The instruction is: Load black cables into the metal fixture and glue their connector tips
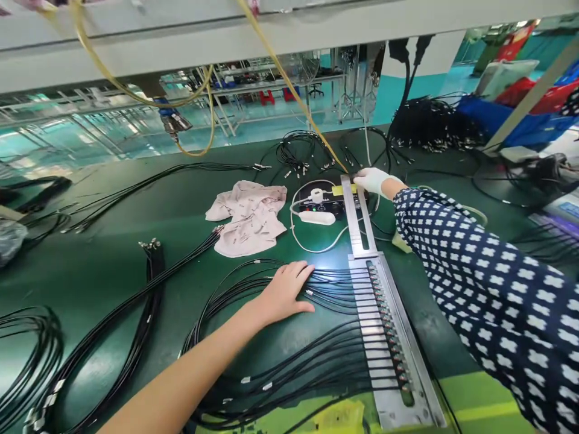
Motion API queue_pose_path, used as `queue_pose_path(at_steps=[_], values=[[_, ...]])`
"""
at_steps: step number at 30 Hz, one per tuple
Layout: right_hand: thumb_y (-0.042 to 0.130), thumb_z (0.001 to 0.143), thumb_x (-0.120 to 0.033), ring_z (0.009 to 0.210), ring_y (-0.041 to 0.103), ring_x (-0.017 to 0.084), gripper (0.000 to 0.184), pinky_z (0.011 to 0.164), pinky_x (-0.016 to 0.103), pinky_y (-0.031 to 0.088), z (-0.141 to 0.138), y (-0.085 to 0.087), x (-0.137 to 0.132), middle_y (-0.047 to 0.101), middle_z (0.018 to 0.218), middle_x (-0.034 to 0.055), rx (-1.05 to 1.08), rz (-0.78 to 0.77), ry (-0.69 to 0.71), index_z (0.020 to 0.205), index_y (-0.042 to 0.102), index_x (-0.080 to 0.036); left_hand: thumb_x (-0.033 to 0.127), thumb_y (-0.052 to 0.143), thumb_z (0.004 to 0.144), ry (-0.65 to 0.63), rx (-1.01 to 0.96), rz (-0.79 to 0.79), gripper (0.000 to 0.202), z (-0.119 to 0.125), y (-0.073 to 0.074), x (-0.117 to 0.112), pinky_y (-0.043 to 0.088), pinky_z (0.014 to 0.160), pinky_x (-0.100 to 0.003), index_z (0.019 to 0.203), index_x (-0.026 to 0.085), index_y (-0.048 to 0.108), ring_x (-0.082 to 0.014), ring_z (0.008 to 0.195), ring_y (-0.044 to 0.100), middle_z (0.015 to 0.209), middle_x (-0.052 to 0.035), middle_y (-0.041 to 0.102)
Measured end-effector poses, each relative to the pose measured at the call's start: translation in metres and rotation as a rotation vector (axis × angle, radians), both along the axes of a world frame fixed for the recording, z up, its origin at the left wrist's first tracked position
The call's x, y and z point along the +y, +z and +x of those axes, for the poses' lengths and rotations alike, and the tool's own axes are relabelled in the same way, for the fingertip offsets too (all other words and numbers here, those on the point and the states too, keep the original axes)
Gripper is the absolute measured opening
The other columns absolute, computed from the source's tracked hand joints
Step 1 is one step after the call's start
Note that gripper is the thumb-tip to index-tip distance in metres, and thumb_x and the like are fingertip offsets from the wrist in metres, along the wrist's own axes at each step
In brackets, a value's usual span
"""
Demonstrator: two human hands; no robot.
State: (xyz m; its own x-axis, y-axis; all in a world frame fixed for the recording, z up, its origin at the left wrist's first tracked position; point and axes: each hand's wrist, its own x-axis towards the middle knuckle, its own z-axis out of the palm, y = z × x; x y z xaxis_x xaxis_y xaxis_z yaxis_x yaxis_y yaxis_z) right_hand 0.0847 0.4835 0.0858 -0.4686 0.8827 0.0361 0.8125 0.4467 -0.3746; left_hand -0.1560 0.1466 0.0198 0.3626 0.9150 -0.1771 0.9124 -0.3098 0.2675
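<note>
My left hand point(284, 293) lies flat with its fingers apart on a fan of thin black cables point(289, 283), which have small metal connectors. These cables run right into a long steel comb fixture point(384, 337), with their ends seated in its slots. My right hand point(371, 182), in a white glove, rests at the far end of a steel bar point(357, 211) that extends from the fixture. Its fingertips are at the bar, next to a black bench device point(323, 199) with a yellow label. Whether that hand grips the bar is hidden.
A crumpled pink cloth point(248, 217) and a white corded unit point(316, 217) lie on the green bench mat point(90, 283). Bundled black cables point(151, 301) lie to the left, and a heap point(434, 123) lies far right. Yellow hoses point(136, 84) hang overhead.
</note>
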Motion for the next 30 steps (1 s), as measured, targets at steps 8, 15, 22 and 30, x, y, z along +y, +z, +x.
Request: queue_pose_path(at_steps=[8,15,22,30], values=[[0.052,0.097,-0.039,0.117,0.063,0.024,0.035,0.108,0.036,0.048,0.07,-0.039,-0.125,0.069,0.127,0.0048,0.145,0.03,0.096,0.124,0.066,-0.022,0.017,0.057,0.075,-0.054,0.061,-0.124,0.016,0.029,0.006,0.022,0.045,0.084,-0.037,0.091,0.018,0.059,-0.0265,0.096,0.057,0.101,-0.0109,0.058],[0.042,0.097,-0.028,0.136,0.05,0.027,0.048,0.118,0.047,0.041,0.1,-0.134,-0.227,0.052,0.148,0.0106,0.321,0.115,0.002,0.143,0.049,-0.018,0.033,0.064,0.071,-0.018,-0.037,-0.456,0.022,0.024,0.022,0.038,0.043,0.064,-0.029,0.084,0.02,0.052,-0.0174,0.072,0.057,0.084,-0.0027,0.06],[0.036,0.099,-0.026,0.132,0.054,0.026,0.047,0.116,0.046,0.044,0.102,-0.157,-0.227,0.057,0.143,0.0088,0.453,0.167,-0.077,0.144,0.048,-0.02,0.073,0.042,0.089,0.052,-0.257,-0.644,0.057,0.031,0.069,0.05,0.04,0.059,-0.023,0.086,0.018,0.057,-0.0107,0.063,0.047,0.074,0.0,0.054],[0.039,0.099,-0.026,0.13,0.055,0.026,0.045,0.115,0.047,0.044,0.104,-0.158,-0.224,0.058,0.142,0.0083,0.475,0.161,-0.063,0.142,0.05,-0.02,0.074,0.054,0.083,0.153,-0.399,-0.672,0.06,0.024,0.037,0.025,0.038,0.06,-0.023,0.075,0.015,0.062,-0.0122,0.066,0.049,0.077,-0.0041,0.062]])
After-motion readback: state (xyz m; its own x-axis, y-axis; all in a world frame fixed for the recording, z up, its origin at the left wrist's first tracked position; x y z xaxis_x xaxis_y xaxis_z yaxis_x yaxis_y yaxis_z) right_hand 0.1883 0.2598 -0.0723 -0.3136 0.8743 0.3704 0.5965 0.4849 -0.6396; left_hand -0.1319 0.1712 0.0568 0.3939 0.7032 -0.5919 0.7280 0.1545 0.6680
